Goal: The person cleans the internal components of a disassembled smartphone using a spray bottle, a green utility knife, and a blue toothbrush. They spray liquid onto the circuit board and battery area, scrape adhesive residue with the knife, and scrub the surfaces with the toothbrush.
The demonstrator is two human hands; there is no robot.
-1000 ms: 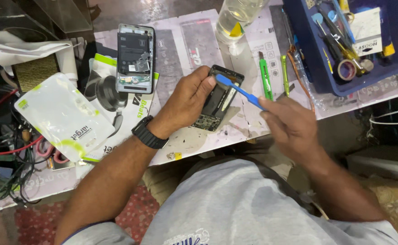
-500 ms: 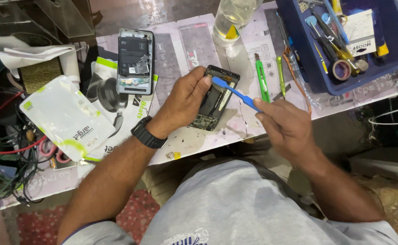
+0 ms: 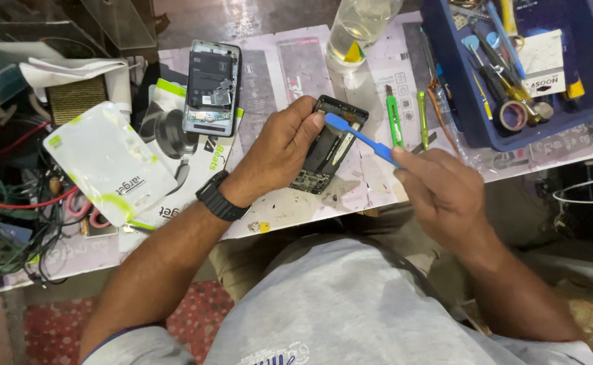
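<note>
Prying one phone (image 3: 328,145), two hands (image 3: 279,149)

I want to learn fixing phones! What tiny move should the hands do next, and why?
Probably lever the blue pry tool gently: its tip sits at the opened phone's top edge, the left hand steadying the phone, the right hand gripping the handle.

An opened phone (image 3: 329,145) lies mid-table, a second phone (image 3: 212,88) to its left, a tool tray (image 3: 459,81) to its right.

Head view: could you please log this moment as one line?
left hand: steadies opened phone | right hand: holds blue pry tool, tip at phone | blue tray: beside
</note>
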